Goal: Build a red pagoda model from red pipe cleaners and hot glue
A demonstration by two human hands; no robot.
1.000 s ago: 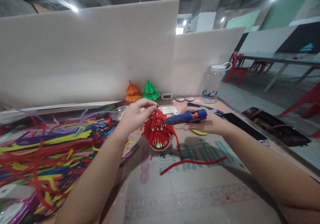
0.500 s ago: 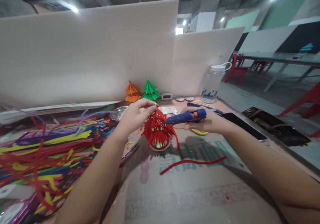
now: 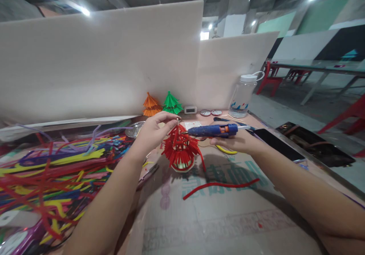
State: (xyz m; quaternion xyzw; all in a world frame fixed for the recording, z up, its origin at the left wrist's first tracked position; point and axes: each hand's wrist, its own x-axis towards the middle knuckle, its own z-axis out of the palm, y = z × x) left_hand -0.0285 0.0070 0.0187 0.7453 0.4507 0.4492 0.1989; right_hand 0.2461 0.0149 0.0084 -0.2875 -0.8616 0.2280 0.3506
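Observation:
A small tiered tree of red pipe cleaners stands upright on a pale base in the middle of the table. My left hand is closed in a pinch at its white-tipped top. In my right hand is a blue hot glue gun, with a pale glue stick sticking out of its rear end. The gun's nozzle points left, at the upper part of the red tree; I cannot tell whether it touches. A loose red pipe cleaner lies on the table in front of the tree.
Many coloured pipe cleaners are heaped on the left. An orange tree and a green tree stand by the white partition. At the right are a water bottle and a black phone.
The glue gun's nozzle has shifted left and up, towards the top of the red tree, and the gun now lies more level. My left hand has stayed in place.

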